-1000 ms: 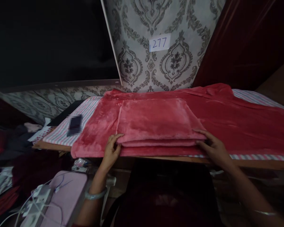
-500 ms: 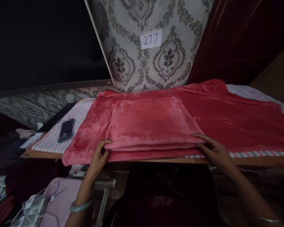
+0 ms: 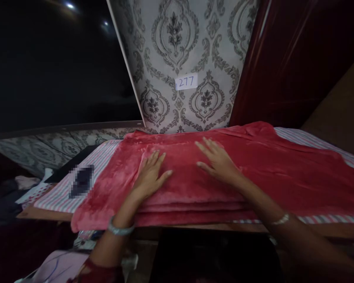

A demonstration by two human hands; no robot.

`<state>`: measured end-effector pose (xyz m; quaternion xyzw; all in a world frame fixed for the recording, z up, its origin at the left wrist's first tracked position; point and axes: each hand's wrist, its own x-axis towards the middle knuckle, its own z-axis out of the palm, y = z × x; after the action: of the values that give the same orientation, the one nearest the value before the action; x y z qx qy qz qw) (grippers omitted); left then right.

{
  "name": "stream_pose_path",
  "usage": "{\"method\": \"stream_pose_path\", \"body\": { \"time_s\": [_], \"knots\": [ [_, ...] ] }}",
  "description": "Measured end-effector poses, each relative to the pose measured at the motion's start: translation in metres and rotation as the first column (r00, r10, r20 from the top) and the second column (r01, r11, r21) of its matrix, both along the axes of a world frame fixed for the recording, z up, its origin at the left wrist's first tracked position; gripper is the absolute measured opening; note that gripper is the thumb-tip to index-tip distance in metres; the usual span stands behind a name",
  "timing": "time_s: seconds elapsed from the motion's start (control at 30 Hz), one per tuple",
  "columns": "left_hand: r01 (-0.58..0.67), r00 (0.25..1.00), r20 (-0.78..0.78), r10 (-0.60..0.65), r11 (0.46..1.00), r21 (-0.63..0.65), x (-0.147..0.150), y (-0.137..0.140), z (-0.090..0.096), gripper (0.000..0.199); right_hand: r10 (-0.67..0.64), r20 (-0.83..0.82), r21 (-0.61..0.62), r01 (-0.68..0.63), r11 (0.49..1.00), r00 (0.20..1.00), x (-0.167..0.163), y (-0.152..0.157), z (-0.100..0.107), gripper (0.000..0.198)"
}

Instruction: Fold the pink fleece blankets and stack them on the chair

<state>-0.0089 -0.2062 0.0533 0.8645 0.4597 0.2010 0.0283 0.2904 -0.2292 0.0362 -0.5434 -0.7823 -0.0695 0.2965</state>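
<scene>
Around the cloth, a striped sheet [image 3: 60, 198] covers the tabletop [image 3: 43, 213] and shows at the left end, at the far right and in a thin strip along the front. On its left part, beside the red cloth but apart from it, lies a dark object [image 3: 82, 181], blurred out by pixels. A black flat thing [image 3: 76, 161] sits behind that, and a big dark screen [image 3: 56, 70] fills the upper left. Patterned wallpaper [image 3: 175, 39] backs the middle, with a paper label [image 3: 186, 81] reading 277; a dark red panel [image 3: 277, 67] leans into view on the right. Low on the left are dim heaped fabrics [image 3: 26, 247] and a pale pink surface [image 3: 60, 263].

The red plush cloth [image 3: 289, 184] lies spread on the striped sheet, its long axis running left to right along the tabletop, its right end reaching the edge of the view. On its left half sits a folded section [image 3: 191, 188], layered flat, the stacked folds facing the person and roughly parallel to the front edge. Whether it joins the cloth beneath cannot be told.

Both hands are palm down over the folded section with fingers spread, pinching nothing: the left hand [image 3: 151, 175] on its left side, the right hand [image 3: 216, 159] toward its far right. The hands and forearms cover parts of its sides
</scene>
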Motion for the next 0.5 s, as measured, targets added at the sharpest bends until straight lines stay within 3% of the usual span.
{"method": "stream_pose_path", "body": {
  "time_s": [0.17,0.27,0.5],
  "knots": [
    [-0.144,0.958,-0.261,0.118,0.986,-0.082,0.021,0.005,-0.037,0.078,0.037,0.248,-0.24,0.025,0.97,0.968,-0.036,0.017,-0.035,0.064],
    [-0.173,0.945,-0.293,0.144,0.982,-0.076,0.018,-0.001,-0.053,0.079,0.029,0.264,-0.272,0.046,0.961,0.964,-0.037,0.013,-0.055,0.064],
    [-0.177,0.943,-0.303,0.138,0.979,-0.103,0.02,-0.002,-0.048,0.078,0.028,0.265,-0.272,0.047,0.961,0.964,-0.037,0.016,-0.057,0.063]
  ]
}}
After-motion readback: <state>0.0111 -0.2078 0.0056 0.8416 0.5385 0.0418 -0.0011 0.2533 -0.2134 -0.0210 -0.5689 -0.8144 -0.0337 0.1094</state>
